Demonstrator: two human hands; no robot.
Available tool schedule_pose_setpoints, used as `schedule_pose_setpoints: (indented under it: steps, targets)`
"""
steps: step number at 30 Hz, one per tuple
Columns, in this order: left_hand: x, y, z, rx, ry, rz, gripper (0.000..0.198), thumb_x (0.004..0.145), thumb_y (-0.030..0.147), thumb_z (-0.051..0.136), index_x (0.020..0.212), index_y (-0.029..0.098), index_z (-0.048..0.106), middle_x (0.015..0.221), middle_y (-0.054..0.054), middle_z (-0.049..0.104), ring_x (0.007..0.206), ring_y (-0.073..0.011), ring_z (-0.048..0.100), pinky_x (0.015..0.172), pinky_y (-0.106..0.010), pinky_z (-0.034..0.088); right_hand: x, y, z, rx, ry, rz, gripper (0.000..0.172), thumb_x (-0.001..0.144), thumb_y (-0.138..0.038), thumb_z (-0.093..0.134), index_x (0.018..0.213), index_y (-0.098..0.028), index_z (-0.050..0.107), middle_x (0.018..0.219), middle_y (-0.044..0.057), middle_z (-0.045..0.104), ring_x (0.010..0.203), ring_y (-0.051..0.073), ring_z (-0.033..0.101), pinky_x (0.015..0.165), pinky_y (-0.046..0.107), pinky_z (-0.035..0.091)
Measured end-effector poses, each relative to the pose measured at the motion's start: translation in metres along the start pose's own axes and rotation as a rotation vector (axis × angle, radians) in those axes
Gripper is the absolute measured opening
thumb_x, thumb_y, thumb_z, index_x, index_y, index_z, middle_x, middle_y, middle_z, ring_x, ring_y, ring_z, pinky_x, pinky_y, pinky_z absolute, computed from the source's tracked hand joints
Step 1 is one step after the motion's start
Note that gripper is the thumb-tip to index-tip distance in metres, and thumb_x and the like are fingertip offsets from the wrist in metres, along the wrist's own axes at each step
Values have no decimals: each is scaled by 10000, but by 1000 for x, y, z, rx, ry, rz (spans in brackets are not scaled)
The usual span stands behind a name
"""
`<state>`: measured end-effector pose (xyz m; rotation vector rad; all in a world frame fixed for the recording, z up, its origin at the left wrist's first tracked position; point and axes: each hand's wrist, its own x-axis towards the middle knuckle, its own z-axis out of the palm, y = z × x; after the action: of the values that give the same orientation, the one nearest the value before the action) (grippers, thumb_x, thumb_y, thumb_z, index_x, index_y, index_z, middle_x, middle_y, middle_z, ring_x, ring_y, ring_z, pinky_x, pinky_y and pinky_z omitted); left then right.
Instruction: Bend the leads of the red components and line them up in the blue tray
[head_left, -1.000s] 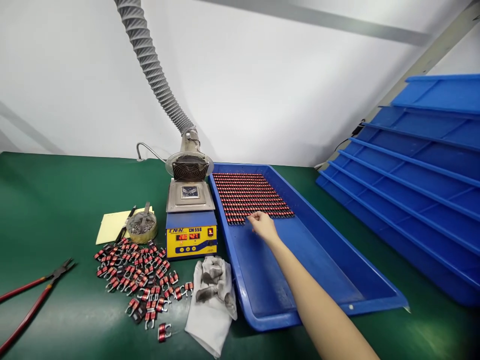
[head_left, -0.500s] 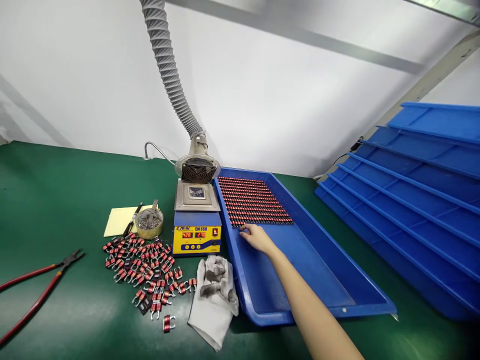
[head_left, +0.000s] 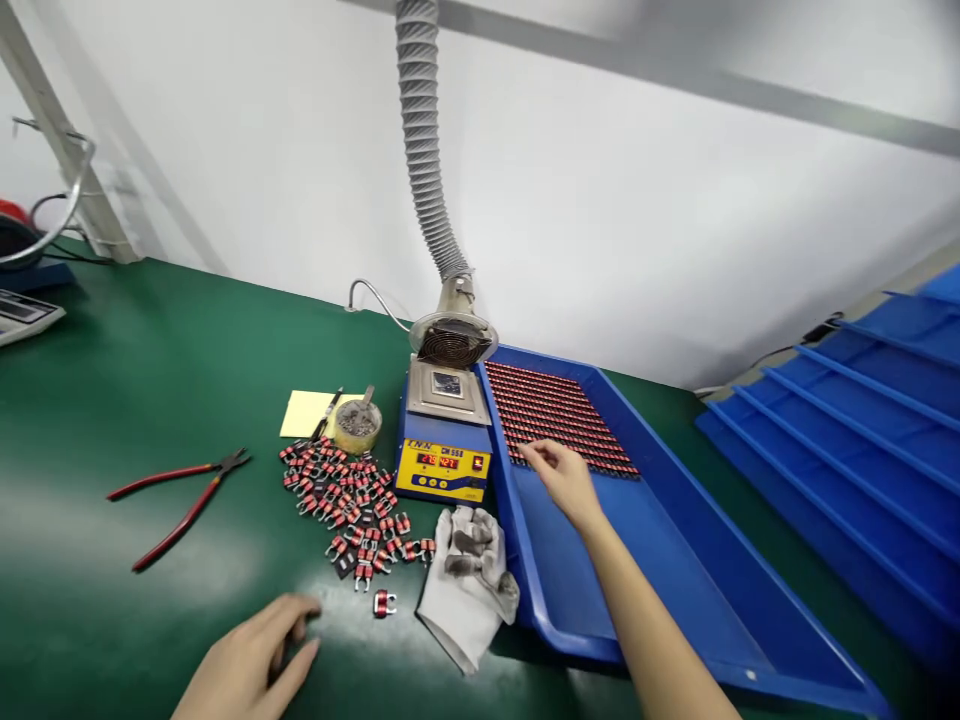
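Note:
My right hand reaches over the blue tray, its fingertips closed at the left end of the front row of red-wound coils. Whatever those fingertips hold is too small and covered to make out. At the bottom of the view is my left hand, thumb and fingers apart, nothing between them. One loose coil lies to the right of it. Further back spreads a heap of similar coils with bare bent wire ends.
A yellow-fronted solder pot stands left of the tray under a duct hood. Nearby are stained white gloves, a round tin, yellow paper and red-handled pliers. Stacked blue trays lean at right.
My left hand has come into view from below. The camera has turned left, shifting the scene rightward. My right hand stays by the front row's left end.

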<state>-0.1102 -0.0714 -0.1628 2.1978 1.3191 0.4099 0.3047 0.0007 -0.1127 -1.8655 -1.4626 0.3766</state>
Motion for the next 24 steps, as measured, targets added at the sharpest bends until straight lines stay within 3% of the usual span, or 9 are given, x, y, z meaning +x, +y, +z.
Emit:
schedule_pose_setpoints:
  steps: [2, 5, 7, 10, 15, 21, 24]
  targets:
    - [15, 9, -9, 31, 14, -27, 287, 921, 354, 474, 1171, 246, 564, 980, -12, 700, 694, -129, 669, 621, -187, 515, -11, -37, 0, 135, 119, -92, 341, 904, -452, 557, 726, -164, 597, 597, -40, 512, 521, 100, 478, 512, 247, 413]
    - [33, 16, -10, 72, 4, -65, 347, 925, 332, 453, 1246, 212, 507, 1209, -79, 643, 1023, -229, 651, 817, -316, 518, -34, -99, -2, 292, 258, -201, 305, 859, -463, 601, 717, -195, 635, 580, -22, 522, 529, 119, 467, 500, 261, 385]
    - [39, 15, -4, 64, -18, -82, 333, 929, 295, 434, 1243, 204, 498, 1240, -87, 622, 1135, -261, 595, 908, -392, 477, -48, -136, -3, 391, 369, -290, 215, 850, -394, 636, 738, -212, 660, 598, -20, 556, 536, 122, 487, 504, 264, 386]
    - [43, 9, 4, 48, -38, -108, 342, 929, 239, 393, 1258, 195, 478, 1156, -91, 636, 1079, -256, 600, 893, -416, 462, -60, -173, 1, 699, 532, -500, 99, 822, -242, 672, 739, -200, 707, 544, -34, 548, 472, 113, 476, 457, 264, 357]
    - [47, 3, 5, 33, -47, -112, 425, 945, 231, 290, 1341, 219, 444, 1252, -100, 570, 1028, -241, 597, 859, -404, 460, -60, -184, 14, 920, 474, -434, 134, 823, -167, 632, 717, -190, 710, 499, -52, 502, 432, 91, 424, 436, 255, 316]
    - [58, 5, -4, 35, -110, -107, 438, 937, 298, 358, 1348, 230, 490, 882, -34, 685, 853, -218, 640, 813, -362, 472, -59, -171, 13, 1024, 325, -317, 158, 828, -265, 672, 687, -197, 687, 485, -54, 481, 441, 89, 399, 451, 246, 302]
    - [62, 9, -3, 70, -95, -134, 446, 932, 281, 327, 1333, 221, 514, 1046, -76, 693, 965, -257, 647, 854, -390, 470, -60, -166, 6, 1125, 211, -223, 208, 815, -322, 684, 653, -193, 668, 480, -47, 479, 441, 85, 390, 449, 233, 297]
